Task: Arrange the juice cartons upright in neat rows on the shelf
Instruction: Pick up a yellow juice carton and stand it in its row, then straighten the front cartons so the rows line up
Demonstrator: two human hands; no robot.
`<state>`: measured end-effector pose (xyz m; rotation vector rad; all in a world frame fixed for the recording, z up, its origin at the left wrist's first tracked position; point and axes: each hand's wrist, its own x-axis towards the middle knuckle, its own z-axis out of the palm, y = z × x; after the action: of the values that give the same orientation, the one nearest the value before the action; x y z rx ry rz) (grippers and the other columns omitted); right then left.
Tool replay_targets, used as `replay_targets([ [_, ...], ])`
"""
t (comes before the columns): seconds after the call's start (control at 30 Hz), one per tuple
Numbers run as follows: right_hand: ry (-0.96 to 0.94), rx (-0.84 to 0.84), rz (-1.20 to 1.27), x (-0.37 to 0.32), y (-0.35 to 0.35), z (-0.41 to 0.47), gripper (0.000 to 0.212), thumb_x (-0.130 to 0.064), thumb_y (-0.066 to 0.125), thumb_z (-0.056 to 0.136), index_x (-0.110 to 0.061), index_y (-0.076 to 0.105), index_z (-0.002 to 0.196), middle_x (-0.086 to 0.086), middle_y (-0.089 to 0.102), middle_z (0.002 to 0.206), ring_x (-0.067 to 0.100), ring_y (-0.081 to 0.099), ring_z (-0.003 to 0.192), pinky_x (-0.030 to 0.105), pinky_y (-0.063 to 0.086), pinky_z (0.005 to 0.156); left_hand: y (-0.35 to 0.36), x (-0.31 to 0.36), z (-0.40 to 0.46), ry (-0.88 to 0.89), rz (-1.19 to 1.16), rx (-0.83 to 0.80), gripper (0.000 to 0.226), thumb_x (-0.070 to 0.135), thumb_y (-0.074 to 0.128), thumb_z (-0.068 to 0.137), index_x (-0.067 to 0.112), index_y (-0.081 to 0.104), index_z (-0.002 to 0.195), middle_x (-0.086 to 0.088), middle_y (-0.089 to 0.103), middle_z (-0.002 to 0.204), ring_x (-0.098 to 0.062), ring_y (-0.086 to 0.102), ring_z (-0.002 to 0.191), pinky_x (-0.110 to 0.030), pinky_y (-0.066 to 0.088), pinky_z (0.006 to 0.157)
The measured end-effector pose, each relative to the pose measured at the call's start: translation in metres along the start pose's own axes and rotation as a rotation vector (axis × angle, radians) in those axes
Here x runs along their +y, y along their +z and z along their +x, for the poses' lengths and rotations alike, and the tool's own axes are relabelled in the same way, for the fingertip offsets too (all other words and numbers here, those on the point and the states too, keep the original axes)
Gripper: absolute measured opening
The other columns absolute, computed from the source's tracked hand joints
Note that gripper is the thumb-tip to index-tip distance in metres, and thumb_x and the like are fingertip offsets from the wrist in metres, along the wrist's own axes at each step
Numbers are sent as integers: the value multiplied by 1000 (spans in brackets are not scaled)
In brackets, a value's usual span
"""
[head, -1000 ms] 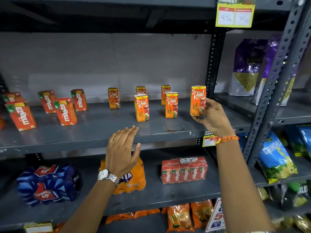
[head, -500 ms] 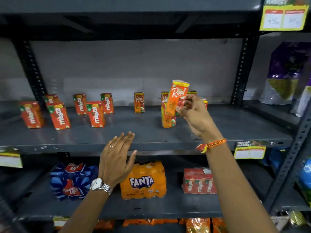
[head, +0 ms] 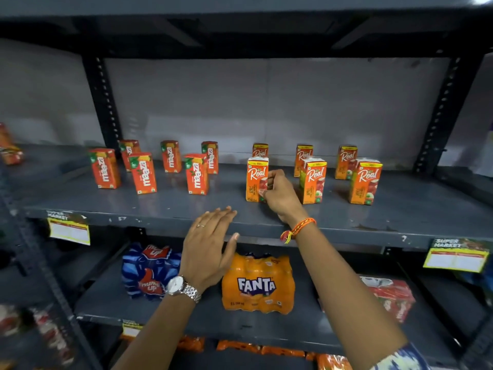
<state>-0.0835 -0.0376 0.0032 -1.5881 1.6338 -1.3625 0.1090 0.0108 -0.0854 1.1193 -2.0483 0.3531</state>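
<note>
Orange Real juice cartons stand upright in two rows on the grey metal shelf (head: 170, 209). My right hand (head: 280, 196) grips the right side of the front-left Real carton (head: 255, 180), which stands upright on the shelf. Two more front-row cartons (head: 312, 181) (head: 364, 182) stand to its right, and three back-row cartons (head: 303, 158) stand behind them. Several red Maaza cartons (head: 144, 173) stand upright to the left. My left hand (head: 210, 244) hovers flat at the shelf's front edge, fingers apart, holding nothing.
A black upright post (head: 102, 102) rises at the back left and another (head: 440, 113) at the back right. On the shelf below lie a Thums Up pack (head: 149, 271), a Fanta pack (head: 257, 284) and a red carton pack (head: 392, 297). Price labels (head: 68, 228) hang on the shelf edge.
My right hand carried the Real carton leftward, tilted in the air, and it now stands upright at the front left of the Real group. The view shifted left. My left hand stayed open.
</note>
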Motion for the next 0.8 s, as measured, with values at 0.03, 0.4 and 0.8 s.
replay_targets([
  [0.03,4,-2,-15,-1,0,0,38,-7,64,89,-13,46,122,3,63,118,22,61,117,35,52,93,-2,3,2,-33,-25,18,44,40,42,96,21,57,133,3,58,138,-16,51,128,-34,30,113],
  [0.4,-334,620,-61,15,-74,-51,34,-11,72,83,-17,53,110,-5,60,94,-1,58,81,20,54,74,-9,9,118,-516,-651,-447,64,32,74,82,14,47,137,-1,57,132,-18,56,117,-34,45,97],
  [0.8,40,81,-204,33,-98,1,49,-19,67,89,-9,49,133,12,61,134,29,56,125,45,43,108,37,5,143,-470,-606,-419,21,49,75,76,33,62,80,6,70,100,-6,61,80,-30,43,77],
])
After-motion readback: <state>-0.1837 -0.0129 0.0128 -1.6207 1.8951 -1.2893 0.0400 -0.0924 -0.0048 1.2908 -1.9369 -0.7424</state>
